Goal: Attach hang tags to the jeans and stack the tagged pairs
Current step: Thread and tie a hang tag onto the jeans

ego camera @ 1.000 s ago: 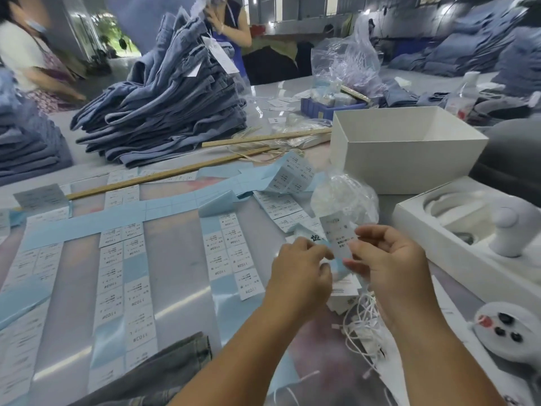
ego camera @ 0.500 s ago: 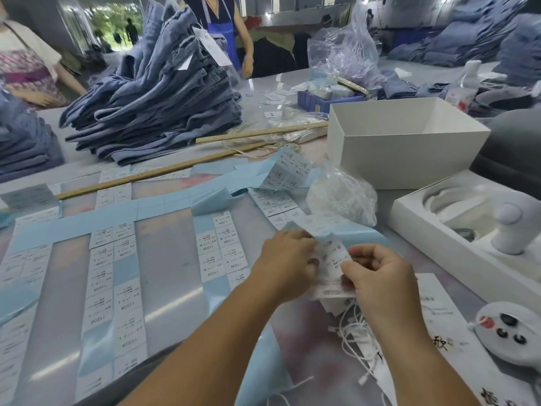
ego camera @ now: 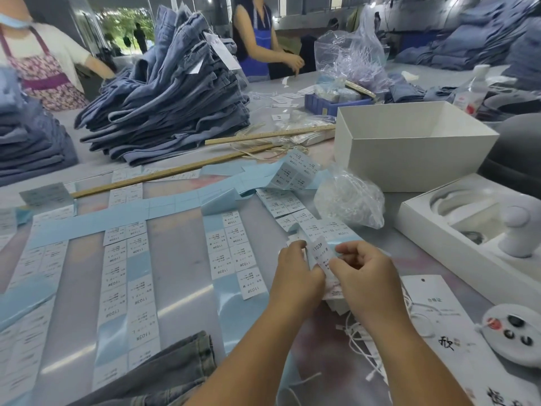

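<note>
Both hands slid a bit lower and closer together since half a second back. Small white paper size sticker (ego camera: 319, 256) printed "1103#" sits pinched between left hand (ego camera: 295, 275) and right hand (ego camera: 361, 275), fingers curled tight on it, long axis running 11 to 5 o'clock. Glossy pale-blue backing strips (ego camera: 222, 288) lie at 9 o'clock, crinkly clear plastic bag (ego camera: 349, 200) at 1, folded grey denim jeans (ego camera: 164, 373) at 7.

Sticker (ego camera: 319, 256) pinched in grip of both hands: reads "1103#", smaller print below too fine to read. Label sheets (ego camera: 234, 253) on table left of grip: each label "1103#", seen upside down. Hang tag (ego camera: 430, 306) right of grip: brush-style characters, illegible.
</note>
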Demonstrator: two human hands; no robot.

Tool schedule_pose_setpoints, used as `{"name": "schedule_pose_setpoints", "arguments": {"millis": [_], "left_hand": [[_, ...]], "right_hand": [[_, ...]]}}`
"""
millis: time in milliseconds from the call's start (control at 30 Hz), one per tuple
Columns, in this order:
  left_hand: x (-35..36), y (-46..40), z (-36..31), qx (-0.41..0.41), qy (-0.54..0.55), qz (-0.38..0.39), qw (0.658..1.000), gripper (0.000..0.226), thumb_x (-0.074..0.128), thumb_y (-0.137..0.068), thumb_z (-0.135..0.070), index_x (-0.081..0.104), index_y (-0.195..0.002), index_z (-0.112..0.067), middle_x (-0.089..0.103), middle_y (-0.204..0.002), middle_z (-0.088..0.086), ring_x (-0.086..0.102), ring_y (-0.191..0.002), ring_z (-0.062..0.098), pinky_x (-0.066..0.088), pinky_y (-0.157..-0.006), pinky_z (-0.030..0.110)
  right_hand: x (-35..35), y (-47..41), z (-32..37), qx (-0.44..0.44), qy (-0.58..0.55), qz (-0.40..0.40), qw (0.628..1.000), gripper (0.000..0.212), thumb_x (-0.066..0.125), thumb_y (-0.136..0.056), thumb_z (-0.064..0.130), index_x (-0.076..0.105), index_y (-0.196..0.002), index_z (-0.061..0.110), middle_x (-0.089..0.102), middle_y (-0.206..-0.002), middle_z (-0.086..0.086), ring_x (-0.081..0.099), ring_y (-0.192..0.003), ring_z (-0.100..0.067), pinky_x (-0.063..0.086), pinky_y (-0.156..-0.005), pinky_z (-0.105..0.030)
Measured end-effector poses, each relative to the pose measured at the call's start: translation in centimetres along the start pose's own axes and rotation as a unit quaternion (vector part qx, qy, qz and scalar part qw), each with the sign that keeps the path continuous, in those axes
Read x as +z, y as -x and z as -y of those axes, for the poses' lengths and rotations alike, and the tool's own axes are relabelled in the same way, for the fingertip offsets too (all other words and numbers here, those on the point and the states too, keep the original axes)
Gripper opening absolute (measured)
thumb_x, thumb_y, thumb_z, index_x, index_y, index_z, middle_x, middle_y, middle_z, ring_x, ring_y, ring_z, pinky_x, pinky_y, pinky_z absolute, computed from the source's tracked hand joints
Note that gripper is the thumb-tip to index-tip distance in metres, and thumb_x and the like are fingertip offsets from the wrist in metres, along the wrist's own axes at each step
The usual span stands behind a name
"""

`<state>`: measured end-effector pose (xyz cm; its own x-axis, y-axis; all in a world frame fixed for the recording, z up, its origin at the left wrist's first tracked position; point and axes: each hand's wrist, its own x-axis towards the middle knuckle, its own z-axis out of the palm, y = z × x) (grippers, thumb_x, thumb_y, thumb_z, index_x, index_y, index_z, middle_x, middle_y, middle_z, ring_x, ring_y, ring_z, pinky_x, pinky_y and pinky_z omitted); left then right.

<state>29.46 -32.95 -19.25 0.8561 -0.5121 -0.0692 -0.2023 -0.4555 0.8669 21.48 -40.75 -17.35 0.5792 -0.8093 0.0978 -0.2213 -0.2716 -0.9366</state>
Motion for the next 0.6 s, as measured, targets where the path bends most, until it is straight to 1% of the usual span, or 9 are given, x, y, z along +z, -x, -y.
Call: {"name": "schedule_pose_setpoints", "arguments": {"millis": [67,133,233,333,400,433,500,533,600], "left_hand": [[-0.2,0.2,0.0,-0.013,0.020,0.001,1.000,0.052,0.057,-0.085,-0.015,0.044,-0.134,-0.022,0.047,-0.128,-0.005,0.051,-0.109,0.012,0.045,-0.093,0.029],[-0.3,0.4,-0.1,-0.028,0.050,0.000,0.998,0.051,0.061,-0.082,-0.016,0.045,-0.129,-0.024,0.048,-0.122,-0.007,0.055,-0.104,0.012,0.050,-0.093,0.033],[-0.5,1.0,-0.4,-0.044,0.084,-0.004,0.995,0.050,0.064,-0.077,-0.024,0.047,-0.124,-0.027,0.049,-0.107,-0.015,0.057,-0.092,0.005,0.052,-0.083,0.029],[-1.1,1.1,-0.1,-0.064,0.058,-0.010,0.996,0.047,0.064,-0.083,-0.020,0.048,-0.127,-0.022,0.054,-0.117,-0.004,0.060,-0.104,0.016,0.052,-0.092,0.038],[-1.9,1.2,0.4,-0.078,0.038,-0.012,0.996,0.043,0.067,-0.084,-0.023,0.050,-0.124,-0.023,0.057,-0.115,-0.004,0.061,-0.106,0.018,0.052,-0.093,0.042],[-2.3,1.3,0.7,-0.086,0.042,-0.015,0.995,0.042,0.067,-0.084,-0.023,0.052,-0.122,-0.023,0.059,-0.110,-0.006,0.062,-0.103,0.017,0.053,-0.091,0.041],[-3.0,1.9,1.4,-0.104,0.060,-0.024,0.992,0.037,0.065,-0.083,-0.019,0.054,-0.118,-0.023,0.062,-0.099,-0.011,0.064,-0.094,0.012,0.054,-0.082,0.033],[-3.4,2.2,1.7,-0.111,0.067,-0.030,0.991,0.035,0.064,-0.083,-0.017,0.055,-0.116,-0.023,0.063,-0.096,-0.012,0.064,-0.090,0.010,0.053,-0.076,0.030],[-4.0,2.7,2.3,-0.121,0.072,-0.035,0.989,0.032,0.063,-0.082,-0.014,0.055,-0.111,-0.024,0.066,-0.095,-0.010,0.065,-0.086,0.009,0.053,-0.071,0.028]], "right_hand": [[0.1,-0.2,0.0,0.002,0.008,0.002,1.000,0.017,0.071,-0.077,0.010,0.066,-0.082,0.026,0.067,-0.070,0.007,0.064,-0.070,-0.011,0.041,-0.057,-0.013],[0.3,-0.2,0.0,0.003,0.017,0.010,1.000,0.018,0.071,-0.078,0.011,0.066,-0.083,0.026,0.067,-0.070,0.008,0.064,-0.071,-0.009,0.040,-0.058,-0.013],[0.6,0.0,0.1,0.000,0.022,0.026,0.999,0.016,0.071,-0.078,0.012,0.066,-0.086,0.025,0.066,-0.068,0.008,0.062,-0.070,-0.005,0.041,-0.059,-0.013],[0.6,0.0,0.5,0.020,-0.008,0.061,0.998,0.011,0.073,-0.079,0.014,0.067,-0.084,0.022,0.067,-0.065,0.006,0.066,-0.071,-0.018,0.050,-0.066,-0.028],[0.6,0.3,0.8,0.038,-0.036,0.091,0.995,0.011,0.074,-0.079,0.013,0.069,-0.085,0.021,0.069,-0.068,0.001,0.068,-0.074,-0.025,0.056,-0.076,-0.040],[0.8,0.6,0.9,0.047,-0.051,0.099,0.993,0.011,0.074,-0.079,0.013,0.070,-0.085,0.021,0.070,-0.070,-0.001,0.069,-0.075,-0.026,0.057,-0.079,-0.044],[1.3,1.2,1.1,0.060,-0.076,0.103,0.990,0.010,0.074,-0.079,0.012,0.070,-0.085,0.020,0.071,-0.072,-0.003,0.070,-0.074,-0.028,0.057,-0.079,-0.048],[1.6,1.6,1.1,0.065,-0.088,0.104,0.989,0.011,0.074,-0.079,0.011,0.071,-0.085,0.020,0.072,-0.073,-0.003,0.070,-0.071,-0.026,0.058,-0.079,-0.049],[2.2,2.3,1.2,0.071,-0.105,0.106,0.986,0.013,0.073,-0.079,0.009,0.070,-0.085,0.020,0.072,-0.070,0.002,0.067,-0.062,-0.015,0.058,-0.074,-0.047]]}}
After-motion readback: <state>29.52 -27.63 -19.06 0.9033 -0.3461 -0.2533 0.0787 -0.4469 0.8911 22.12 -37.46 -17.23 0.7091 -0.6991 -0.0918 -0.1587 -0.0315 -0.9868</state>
